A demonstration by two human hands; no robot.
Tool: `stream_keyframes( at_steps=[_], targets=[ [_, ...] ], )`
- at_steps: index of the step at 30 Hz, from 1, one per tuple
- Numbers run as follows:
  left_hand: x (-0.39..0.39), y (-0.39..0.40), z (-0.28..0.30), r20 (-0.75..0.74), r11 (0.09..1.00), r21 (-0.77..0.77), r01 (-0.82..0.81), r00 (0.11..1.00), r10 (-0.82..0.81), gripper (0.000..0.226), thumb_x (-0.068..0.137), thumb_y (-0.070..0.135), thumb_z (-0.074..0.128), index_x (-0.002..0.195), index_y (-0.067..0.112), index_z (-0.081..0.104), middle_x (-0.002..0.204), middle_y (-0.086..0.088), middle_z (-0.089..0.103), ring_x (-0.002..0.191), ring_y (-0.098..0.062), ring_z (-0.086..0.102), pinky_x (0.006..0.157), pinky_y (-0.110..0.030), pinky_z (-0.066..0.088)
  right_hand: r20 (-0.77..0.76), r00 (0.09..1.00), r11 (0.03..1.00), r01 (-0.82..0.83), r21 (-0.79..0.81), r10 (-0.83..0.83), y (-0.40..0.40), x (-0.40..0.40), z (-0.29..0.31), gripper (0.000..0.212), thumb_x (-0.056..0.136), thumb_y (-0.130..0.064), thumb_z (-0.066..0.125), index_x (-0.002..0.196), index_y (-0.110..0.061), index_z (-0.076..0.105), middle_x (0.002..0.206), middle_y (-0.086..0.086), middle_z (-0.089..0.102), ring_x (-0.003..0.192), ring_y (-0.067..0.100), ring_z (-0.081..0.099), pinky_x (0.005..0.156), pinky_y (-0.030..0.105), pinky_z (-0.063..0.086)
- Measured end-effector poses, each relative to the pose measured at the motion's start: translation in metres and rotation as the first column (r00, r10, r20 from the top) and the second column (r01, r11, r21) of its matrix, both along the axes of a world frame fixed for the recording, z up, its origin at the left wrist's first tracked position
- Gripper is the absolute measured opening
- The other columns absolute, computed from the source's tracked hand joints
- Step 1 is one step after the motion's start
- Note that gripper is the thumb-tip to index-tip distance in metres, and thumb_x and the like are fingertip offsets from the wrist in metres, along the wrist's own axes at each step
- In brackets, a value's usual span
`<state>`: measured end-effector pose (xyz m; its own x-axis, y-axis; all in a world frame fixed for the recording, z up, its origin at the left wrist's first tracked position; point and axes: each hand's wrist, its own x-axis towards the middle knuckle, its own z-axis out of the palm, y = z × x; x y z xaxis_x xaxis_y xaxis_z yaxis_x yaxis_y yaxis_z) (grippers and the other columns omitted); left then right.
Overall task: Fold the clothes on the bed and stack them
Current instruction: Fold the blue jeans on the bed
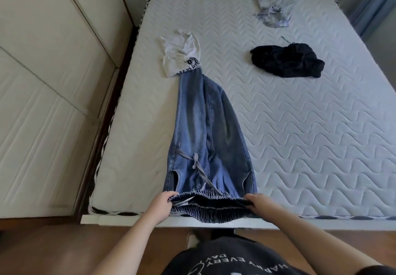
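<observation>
Denim trousers along mattress edge, both hands' grip, left hand, right hand, pinching waistband

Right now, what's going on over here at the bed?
A person stands at the foot of the bed sorting laundry. The left hand and right hand each grip one end of the elastic waistband of the blue jeans, laid out lengthwise, not yet folded. Their far end overlaps a white printed T-shirt. A black garment and a pale blue one lie crumpled farther up. Nothing is stacked.
</observation>
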<state>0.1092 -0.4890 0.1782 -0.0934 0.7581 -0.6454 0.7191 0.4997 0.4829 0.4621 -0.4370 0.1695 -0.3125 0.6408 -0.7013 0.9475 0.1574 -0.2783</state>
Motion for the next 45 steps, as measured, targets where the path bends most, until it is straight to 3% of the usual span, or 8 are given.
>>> stream_keyframes(
  at_steps=[6, 11, 13, 21, 28, 33, 39, 45],
  targets=[
    [-0.021, -0.040, 0.000, 0.109, 0.985, -0.003, -0.174, 0.979, 0.173, 0.059, 0.090, -0.008, 0.034, 0.098, 0.038, 0.069, 0.134, -0.007, 0.057, 0.036, -0.005, 0.040, 0.038, -0.021, 0.032, -0.040, 0.946, 0.946, 0.322, 0.040, -0.321, -0.039, -0.015, 0.004, 0.051, 0.080, 0.006, 0.051, 0.119, -0.024, 0.067, 0.119, 0.006, 0.059, 0.110, 0.025, 0.058, 0.088, 0.027, 0.046],
    [-0.030, -0.034, 0.028, 0.144, 0.923, 0.216, -0.319, 0.945, 0.293, 0.056, 0.088, -0.010, 0.039, 0.090, 0.037, 0.071, 0.113, 0.014, 0.060, 0.107, -0.020, 0.062, 0.088, -0.028, 0.049, -0.275, 0.747, 0.753, 0.649, 0.105, -0.605, -0.031, -0.034, 0.041, 0.034, 0.076, 0.001, 0.061, 0.091, -0.028, 0.071, 0.095, 0.000, 0.068, 0.093, 0.022, 0.064, 0.074, 0.025, 0.045],
    [-0.032, -0.016, 0.048, 0.153, 0.897, 0.297, -0.327, 0.944, 0.293, 0.053, 0.087, -0.008, 0.043, 0.086, 0.037, 0.071, 0.106, 0.016, 0.064, 0.109, -0.014, 0.059, 0.090, -0.022, 0.043, -0.360, 0.660, 0.675, 0.730, 0.102, -0.659, -0.016, -0.036, 0.064, 0.030, 0.077, -0.003, 0.064, 0.083, -0.032, 0.068, 0.082, -0.003, 0.070, 0.084, 0.020, 0.066, 0.061, 0.018, 0.042],
    [-0.038, 0.084, 0.162, 0.388, 0.756, 0.462, -0.463, 0.872, 0.298, 0.043, 0.075, 0.007, 0.047, 0.068, 0.038, 0.075, 0.075, 0.017, 0.073, 0.076, -0.003, 0.067, 0.066, -0.014, 0.049, -0.644, 0.640, 0.596, 0.729, 0.336, -0.419, 0.063, -0.059, 0.184, 0.023, 0.079, -0.010, 0.062, 0.080, -0.029, 0.074, 0.078, -0.016, 0.065, 0.073, 0.004, 0.057, 0.064, 0.022, 0.041],
    [-0.037, 0.153, 0.243, 0.408, 0.764, 0.558, -0.322, 0.909, 0.085, 0.032, 0.087, 0.005, 0.053, 0.085, 0.026, 0.077, 0.086, -0.001, 0.075, 0.089, -0.028, 0.069, 0.078, -0.041, 0.056, -0.809, 0.314, 0.509, 0.861, 0.021, -0.497, 0.126, -0.035, 0.236, 0.024, 0.088, -0.007, 0.053, 0.082, -0.022, 0.071, 0.082, 0.000, 0.070, 0.077, 0.016, 0.062, 0.060, 0.024, 0.046],
    [-0.028, 0.191, 0.308, 0.189, 0.756, 0.654, 0.004, 0.967, -0.169, 0.028, 0.074, 0.034, 0.083, 0.099, 0.038, 0.070, 0.091, 0.012, 0.073, 0.083, -0.001, 0.067, 0.071, -0.016, 0.053, -0.880, 0.131, 0.443, 0.891, -0.098, -0.456, 0.172, -0.014, 0.270, 0.023, 0.091, -0.013, 0.059, 0.112, -0.020, 0.062, 0.100, 0.006, 0.067, 0.084, 0.019, 0.063, 0.067, 0.028, 0.047],
    [-0.015, 0.239, 0.380, -0.113, 0.540, 0.825, 0.164, 0.986, -0.126, 0.020, 0.084, 0.019, 0.075, 0.098, 0.032, 0.068, 0.090, 0.017, 0.069, 0.086, -0.001, 0.062, 0.069, -0.001, 0.037, -0.850, 0.516, 0.700, 0.646, 0.305, -0.105, 0.217, 0.011, 0.332, 0.074, 0.064, -0.047, 0.088, 0.127, -0.048, 0.049, 0.126, -0.008, 0.058, 0.109, 0.012, 0.059, 0.093, 0.033, 0.050],
    [-0.009, 0.274, 0.426, -0.096, 0.403, 0.912, 0.075, 0.995, 0.031, 0.027, 0.087, 0.025, 0.072, 0.113, 0.018, 0.069, 0.101, 0.002, 0.071, 0.093, -0.016, 0.063, 0.080, -0.026, 0.045, -0.647, 0.740, 0.601, 0.436, 0.670, 0.184, 0.254, 0.018, 0.362, 0.092, 0.065, -0.033, 0.090, 0.142, -0.040, 0.038, 0.135, -0.007, 0.041, 0.123, 0.012, 0.042, 0.100, 0.026, 0.033]
  ],
)
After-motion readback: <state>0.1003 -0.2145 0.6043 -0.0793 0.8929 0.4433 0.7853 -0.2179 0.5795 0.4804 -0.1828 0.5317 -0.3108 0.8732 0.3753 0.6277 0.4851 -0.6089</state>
